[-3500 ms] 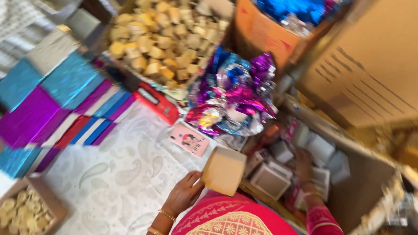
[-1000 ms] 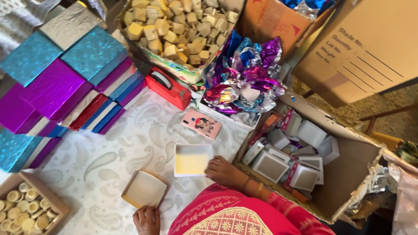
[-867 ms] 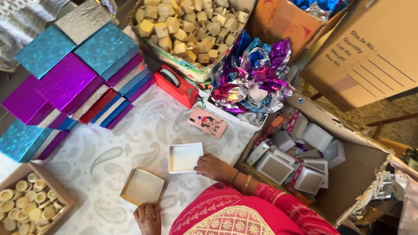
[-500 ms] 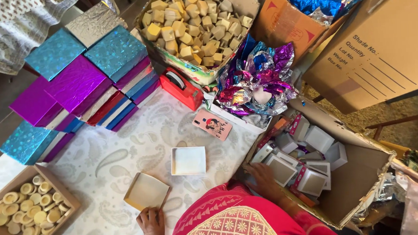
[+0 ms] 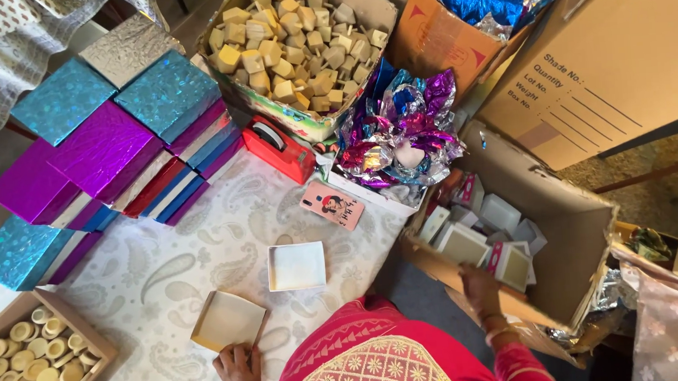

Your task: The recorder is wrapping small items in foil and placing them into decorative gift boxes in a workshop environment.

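Right now my right hand [image 5: 480, 284] is reaching into the open cardboard carton [image 5: 584, 222] at about three o'clock from me, fingers curled over a small white-and-cream box [image 5: 510, 265] among a heap of similar ones. I cannot tell whether I have actually closed on it or am only touching its edge. That small box lies just at one o'clock of the hand, its flat face tilted up toward me; it looks squarish, pale, with a thin darker rim.

My left hand [image 5: 239, 371] rests on the paisley table cover [image 5: 126, 305] at seven o'clock, fingers loosely spread and touching the near corner of an empty tan tray [image 5: 228, 320], holding nothing. A second open tray [image 5: 296, 265], white inside, sits near it at one o'clock, well apart from the carton. The right hand is clearly the nearer one to the heap of small boxes; the left is nearer both trays.
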